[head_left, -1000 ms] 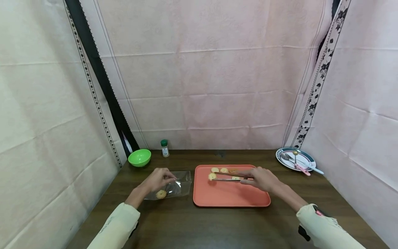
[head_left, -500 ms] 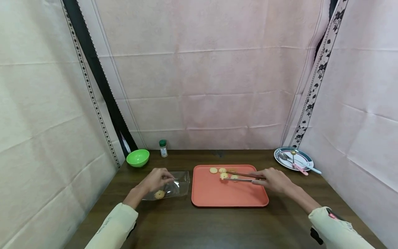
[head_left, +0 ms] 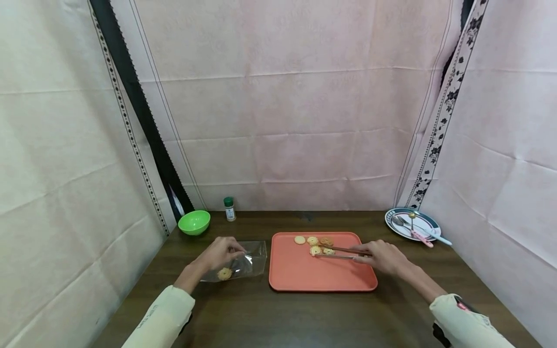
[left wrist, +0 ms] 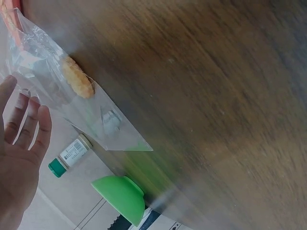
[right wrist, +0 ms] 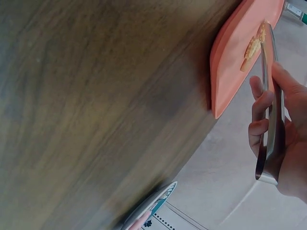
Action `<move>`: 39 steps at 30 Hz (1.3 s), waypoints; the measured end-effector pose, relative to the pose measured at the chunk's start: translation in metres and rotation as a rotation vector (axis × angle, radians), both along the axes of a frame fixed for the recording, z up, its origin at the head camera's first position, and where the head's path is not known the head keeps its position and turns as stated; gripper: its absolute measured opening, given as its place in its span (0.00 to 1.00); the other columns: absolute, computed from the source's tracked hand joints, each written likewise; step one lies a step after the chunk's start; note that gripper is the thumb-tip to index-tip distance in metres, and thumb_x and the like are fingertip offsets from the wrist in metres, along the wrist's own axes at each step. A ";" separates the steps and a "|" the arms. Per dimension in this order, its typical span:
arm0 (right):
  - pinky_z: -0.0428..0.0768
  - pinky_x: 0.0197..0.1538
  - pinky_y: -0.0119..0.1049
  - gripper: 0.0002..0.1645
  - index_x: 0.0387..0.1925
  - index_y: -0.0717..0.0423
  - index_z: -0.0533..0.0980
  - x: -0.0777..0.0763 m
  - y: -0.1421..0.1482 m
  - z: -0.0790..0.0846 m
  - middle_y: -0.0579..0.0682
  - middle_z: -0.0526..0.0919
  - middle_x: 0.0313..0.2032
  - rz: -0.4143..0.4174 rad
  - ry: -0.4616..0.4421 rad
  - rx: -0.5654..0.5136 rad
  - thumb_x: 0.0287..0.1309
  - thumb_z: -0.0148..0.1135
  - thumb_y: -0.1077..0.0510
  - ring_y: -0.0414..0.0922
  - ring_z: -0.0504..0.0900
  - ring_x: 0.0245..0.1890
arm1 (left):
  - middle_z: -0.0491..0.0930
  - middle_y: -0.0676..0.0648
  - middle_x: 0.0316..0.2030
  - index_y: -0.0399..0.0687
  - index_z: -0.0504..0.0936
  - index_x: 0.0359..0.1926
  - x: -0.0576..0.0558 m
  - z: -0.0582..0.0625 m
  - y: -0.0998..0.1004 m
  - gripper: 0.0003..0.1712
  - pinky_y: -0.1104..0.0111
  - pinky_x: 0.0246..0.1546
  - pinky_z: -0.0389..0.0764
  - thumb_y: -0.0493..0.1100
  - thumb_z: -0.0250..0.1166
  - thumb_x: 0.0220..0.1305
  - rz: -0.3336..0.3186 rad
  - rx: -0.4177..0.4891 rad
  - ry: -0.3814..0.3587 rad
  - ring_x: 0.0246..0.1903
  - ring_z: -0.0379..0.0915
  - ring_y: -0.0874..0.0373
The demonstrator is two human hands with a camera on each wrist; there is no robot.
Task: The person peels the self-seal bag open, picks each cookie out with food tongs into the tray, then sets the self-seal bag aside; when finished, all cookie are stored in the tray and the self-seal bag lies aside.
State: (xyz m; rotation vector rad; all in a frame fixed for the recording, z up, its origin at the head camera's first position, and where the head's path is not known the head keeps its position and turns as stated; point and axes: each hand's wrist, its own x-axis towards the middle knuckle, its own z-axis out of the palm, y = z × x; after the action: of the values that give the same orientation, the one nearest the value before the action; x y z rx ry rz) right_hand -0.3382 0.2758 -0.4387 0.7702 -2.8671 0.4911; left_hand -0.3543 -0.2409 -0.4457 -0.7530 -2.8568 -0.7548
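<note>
My right hand (head_left: 380,256) grips metal tongs (right wrist: 276,139), seen at the right in the right wrist view. Their tips stand on either side of a pale round cookie (head_left: 315,250) at the tray's middle. Several more cookies lie close around it, among them a browner one (head_left: 326,241) and a plain pale one (head_left: 299,239). On the left, my left hand (head_left: 219,253) pinches the upper edge of a clear plastic bag (head_left: 257,256). Inside the bag lies one ring-shaped cookie (left wrist: 77,77). The left thumb and fingers show at the bag's edge in the left wrist view.
The coral tray (head_left: 300,280) sits mid-table. Behind the bag stand a green bowl (head_left: 194,223) and a small green-capped jar (head_left: 229,209). At the back right, a patterned plate (head_left: 393,215) bears a spoon (head_left: 398,220) and other utensils. Curtains close off three sides.
My right hand has moved right with the tongs, carrying the cookie from near the tray's left side to beside the other cookies. The left hand and bag have stayed put.
</note>
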 end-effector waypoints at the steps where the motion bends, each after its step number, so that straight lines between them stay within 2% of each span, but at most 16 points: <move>1: 0.66 0.24 0.34 0.19 0.58 0.44 0.85 0.000 0.000 0.000 0.37 0.76 0.20 0.000 -0.001 0.001 0.69 0.67 0.45 0.32 0.65 0.18 | 0.81 0.57 0.35 0.52 0.92 0.43 0.000 0.000 0.000 0.06 0.71 0.33 0.80 0.41 0.70 0.70 -0.001 0.000 0.001 0.34 0.76 0.65; 8: 0.68 0.25 0.35 0.22 0.57 0.46 0.86 -0.001 -0.002 -0.002 0.35 0.76 0.21 0.016 0.015 0.005 0.68 0.67 0.41 0.32 0.66 0.19 | 0.81 0.56 0.35 0.49 0.92 0.44 0.001 0.001 -0.001 0.06 0.71 0.33 0.79 0.41 0.69 0.71 -0.009 -0.004 -0.002 0.34 0.76 0.64; 14: 0.65 0.23 0.34 0.21 0.56 0.46 0.86 0.000 -0.004 0.002 0.36 0.75 0.20 0.015 0.028 0.010 0.67 0.69 0.43 0.32 0.65 0.18 | 0.81 0.56 0.35 0.50 0.92 0.43 0.002 0.002 -0.003 0.06 0.71 0.34 0.80 0.41 0.70 0.71 0.005 -0.001 -0.006 0.34 0.76 0.64; 20: 0.68 0.24 0.34 0.19 0.56 0.44 0.86 0.002 -0.003 0.003 0.36 0.78 0.22 0.020 0.009 0.020 0.68 0.69 0.45 0.33 0.67 0.20 | 0.81 0.56 0.35 0.51 0.92 0.43 0.002 0.000 -0.002 0.06 0.72 0.34 0.80 0.40 0.70 0.70 -0.007 -0.010 0.009 0.35 0.76 0.64; 29: 0.67 0.26 0.35 0.21 0.57 0.44 0.86 0.000 -0.003 0.010 0.36 0.78 0.22 -0.013 0.009 0.010 0.67 0.69 0.43 0.34 0.68 0.21 | 0.81 0.56 0.35 0.51 0.92 0.43 0.002 0.002 -0.002 0.06 0.71 0.33 0.80 0.41 0.70 0.71 0.001 -0.003 0.008 0.34 0.76 0.63; 33: 0.69 0.26 0.35 0.21 0.57 0.44 0.86 -0.003 -0.006 0.015 0.36 0.83 0.26 0.020 0.010 0.005 0.68 0.68 0.43 0.34 0.70 0.23 | 0.81 0.57 0.35 0.51 0.93 0.42 0.002 0.002 -0.002 0.06 0.71 0.33 0.80 0.41 0.70 0.70 0.009 -0.006 0.009 0.34 0.77 0.64; 39: 0.72 0.27 0.35 0.22 0.58 0.44 0.86 -0.004 -0.024 0.018 0.40 0.88 0.32 0.093 0.062 0.005 0.68 0.68 0.41 0.32 0.73 0.24 | 0.81 0.57 0.35 0.52 0.93 0.42 0.002 0.000 -0.003 0.05 0.71 0.34 0.80 0.41 0.70 0.70 0.014 0.008 -0.008 0.34 0.77 0.65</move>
State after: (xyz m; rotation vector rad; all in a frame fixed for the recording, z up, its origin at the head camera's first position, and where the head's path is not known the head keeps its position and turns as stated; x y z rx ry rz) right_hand -0.3421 0.2522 -0.4210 0.9058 -2.7870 0.4628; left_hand -0.3518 -0.2444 -0.4453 -0.7301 -2.8612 -0.7689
